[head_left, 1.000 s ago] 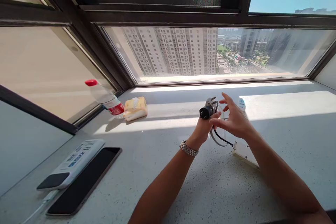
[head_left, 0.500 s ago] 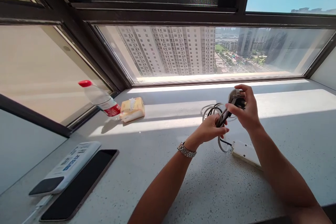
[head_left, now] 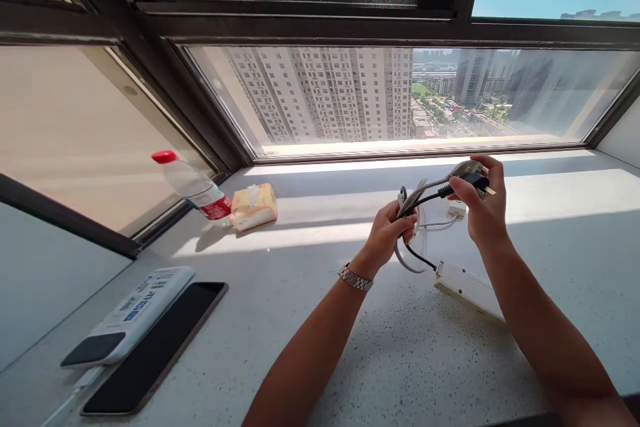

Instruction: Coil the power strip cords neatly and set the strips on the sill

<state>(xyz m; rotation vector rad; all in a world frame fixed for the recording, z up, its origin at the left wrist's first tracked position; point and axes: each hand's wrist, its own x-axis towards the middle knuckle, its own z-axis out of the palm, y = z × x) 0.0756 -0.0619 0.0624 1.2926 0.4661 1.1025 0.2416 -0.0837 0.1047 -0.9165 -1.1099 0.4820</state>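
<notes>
My left hand (head_left: pixel 387 235), with a metal watch on its wrist, is closed around a coiled bundle of grey and black cable (head_left: pixel 411 203). My right hand (head_left: pixel 481 207) pinches the black plug (head_left: pixel 473 181) at the cable's end, held up and out to the right of the coil. A stretch of cable runs taut between the two hands. The black cable drops from the coil to a white power strip (head_left: pixel 467 290) lying on the speckled sill (head_left: pixel 400 360) under my right forearm. A small white object (head_left: pixel 457 210) lies just behind the hands.
A plastic bottle with a red cap (head_left: pixel 193 187) lies against the window frame at the left, beside a yellow tissue pack (head_left: pixel 255 207). A white remote control (head_left: pixel 133 313) rests on a black tablet (head_left: pixel 160 347) at the near left. Large windows rise behind the sill.
My right hand took the plug from above the left hand and drew it out to the right, straightening a length of cable. The left hand has kept its hold on the coil.
</notes>
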